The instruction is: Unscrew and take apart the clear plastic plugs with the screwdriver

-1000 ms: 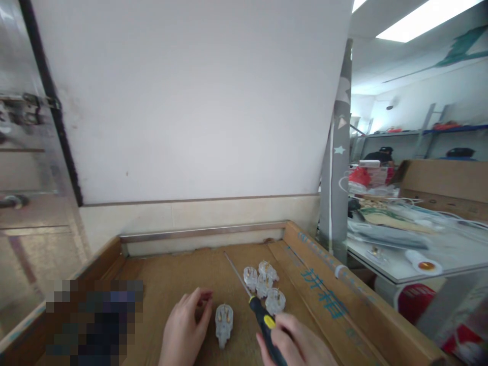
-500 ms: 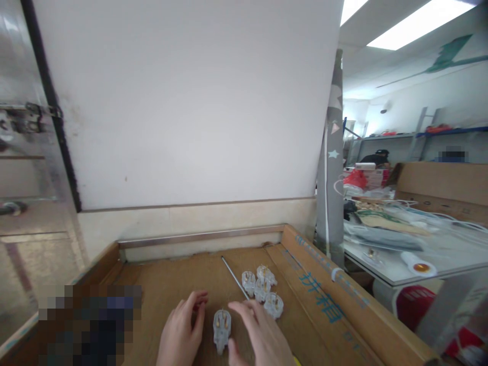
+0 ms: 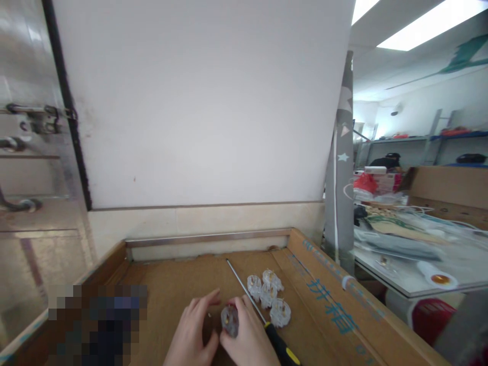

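Observation:
A clear plastic plug (image 3: 229,321) with metal pins stands between my hands over the cardboard. My right hand (image 3: 247,333) is closed on it, with the fingers along its far right side and the thumb in front. Just left of the plug is my left hand (image 3: 195,328), its thumb and curved fingers apart. The left thumb tip comes close to the plug; whether it touches I cannot tell. Right of my right hand lies a screwdriver (image 3: 275,338) with a black and yellow handle and a long thin shaft. Several more clear plugs (image 3: 269,295) are grouped beyond it.
Brown cardboard (image 3: 171,279) covers the work surface, with raised side edges (image 3: 354,290) and a metal rail (image 3: 209,238) at the back. Behind rises a white wall panel (image 3: 206,112). A cluttered white table (image 3: 412,274) stands to the right, and a person (image 3: 386,161) is far behind it.
My right hand has closed on the plug that lay between my hands, and the plug has turned. More of the screwdriver handle shows now. The view has shifted slightly.

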The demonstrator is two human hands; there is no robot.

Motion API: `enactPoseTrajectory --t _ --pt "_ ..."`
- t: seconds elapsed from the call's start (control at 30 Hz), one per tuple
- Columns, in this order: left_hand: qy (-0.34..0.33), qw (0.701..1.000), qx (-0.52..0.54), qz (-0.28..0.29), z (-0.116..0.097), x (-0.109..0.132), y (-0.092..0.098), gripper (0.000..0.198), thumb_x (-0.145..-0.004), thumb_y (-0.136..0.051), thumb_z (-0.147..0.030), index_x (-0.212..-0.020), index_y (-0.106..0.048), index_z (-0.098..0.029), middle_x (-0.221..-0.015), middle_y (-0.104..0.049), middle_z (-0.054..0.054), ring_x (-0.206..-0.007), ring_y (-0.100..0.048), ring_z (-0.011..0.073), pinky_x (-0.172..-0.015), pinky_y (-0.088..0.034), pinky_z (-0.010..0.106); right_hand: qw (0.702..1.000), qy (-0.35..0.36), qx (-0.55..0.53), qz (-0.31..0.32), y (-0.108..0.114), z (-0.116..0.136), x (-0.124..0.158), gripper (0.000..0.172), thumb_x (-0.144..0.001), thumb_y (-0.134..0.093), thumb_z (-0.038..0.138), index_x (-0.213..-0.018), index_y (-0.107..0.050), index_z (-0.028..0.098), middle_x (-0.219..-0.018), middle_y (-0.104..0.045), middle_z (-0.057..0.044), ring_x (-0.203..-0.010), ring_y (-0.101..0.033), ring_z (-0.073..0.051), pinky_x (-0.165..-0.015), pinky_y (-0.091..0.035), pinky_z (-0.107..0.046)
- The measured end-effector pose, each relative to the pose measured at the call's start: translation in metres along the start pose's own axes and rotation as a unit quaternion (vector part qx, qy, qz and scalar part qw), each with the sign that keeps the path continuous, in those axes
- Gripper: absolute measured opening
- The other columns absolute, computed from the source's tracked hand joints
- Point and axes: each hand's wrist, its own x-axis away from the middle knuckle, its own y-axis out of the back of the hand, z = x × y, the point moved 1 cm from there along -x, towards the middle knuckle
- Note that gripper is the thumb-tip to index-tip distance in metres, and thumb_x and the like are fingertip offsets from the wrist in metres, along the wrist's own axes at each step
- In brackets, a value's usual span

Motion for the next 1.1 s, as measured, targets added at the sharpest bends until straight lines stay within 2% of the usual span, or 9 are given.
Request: enactPoseTrajectory --t 0.1,0.27,0.47,0.73,0.93,1.1 --pt "-0.013 0.999 0.025 0.038 -0.002 0.002 -0.005 0.08 -0.056 -0.055 -0.011 -0.134 -0.038 -0.02 -0.119 -0.059 0.01 -0.108 -0.053 0.0267 -0.094 -0.041 0.041 0.999 -0.017 -0.021 -0.029 0.006 0.006 -0.004 0.029 -0.059 -0.047 0.0 -0.081 -0.056 0.016 -0.086 -0.057 -0.005 -0.086 -0.058 -0.021 -0.079 -0.045 -0.029" --pt "0.027 0.995 0.017 0.094 -0.005 -0.002 -0.008 0.085 -0.056 -0.065 -0.021 -0.135 -0.033 -0.021 -0.122 -0.057 0.01 -0.108 -0.051 0.0292 -0.094 -0.039 0.043 1.0 -0.007 -0.02 -0.005 0.003 0.009 -0.006 0.026 -0.059 -0.048 0.004 -0.08 -0.054 0.018 -0.087 -0.055 -0.005 -0.085 -0.058 -0.02 -0.078 -0.045 -0.029" --pt "0.042 0.996 -0.021 0.076 -0.004 -0.003 -0.008 0.085 -0.053 -0.065 -0.019 -0.134 -0.037 -0.022 -0.113 -0.062 0.009 -0.103 -0.055 0.0288 -0.093 -0.037 0.041 0.999 -0.004 -0.021 0.036 -0.008 0.002 -0.003 0.03 -0.059 -0.049 0.007 -0.086 -0.056 0.018 -0.092 -0.055 -0.006 -0.088 -0.058 -0.021 -0.081 -0.043 -0.028" --pt "-0.002 0.996 -0.038 0.083 0.008 -0.001 -0.018 0.097 -0.05 -0.066 -0.019 -0.139 -0.026 -0.024 -0.108 -0.065 0.007 -0.101 -0.056 0.0283 -0.101 -0.026 0.048 0.998 -0.007 -0.051 0.029 -0.006 -0.003 -0.002 0.03 -0.059 -0.051 0.003 -0.085 -0.055 0.017 -0.089 -0.053 -0.004 -0.084 -0.059 -0.018 -0.076 -0.044 -0.026" --pt "-0.016 0.996 -0.057 0.061 0.014 0.002 -0.021 0.095 -0.052 -0.063 -0.019 -0.139 -0.024 -0.024 -0.106 -0.065 0.005 -0.1 -0.057 0.0267 -0.1 -0.03 0.047 0.998 -0.024 -0.056 -0.003 -0.009 -0.001 -0.001 0.029 -0.059 -0.05 0.004 -0.084 -0.054 0.017 -0.088 -0.055 -0.004 -0.084 -0.059 -0.018 -0.077 -0.043 -0.025" --pt "-0.009 0.996 -0.043 0.078 0.015 0.003 -0.022 0.093 -0.053 -0.058 -0.015 -0.139 -0.022 -0.025 -0.109 -0.063 0.005 -0.102 -0.055 0.0252 -0.102 -0.027 0.047 0.998 -0.024 -0.06 -0.006 -0.012 -0.002 0.0 0.029 -0.058 -0.049 0.005 -0.083 -0.054 0.017 -0.086 -0.055 -0.004 -0.083 -0.058 -0.018 -0.075 -0.043 -0.026"
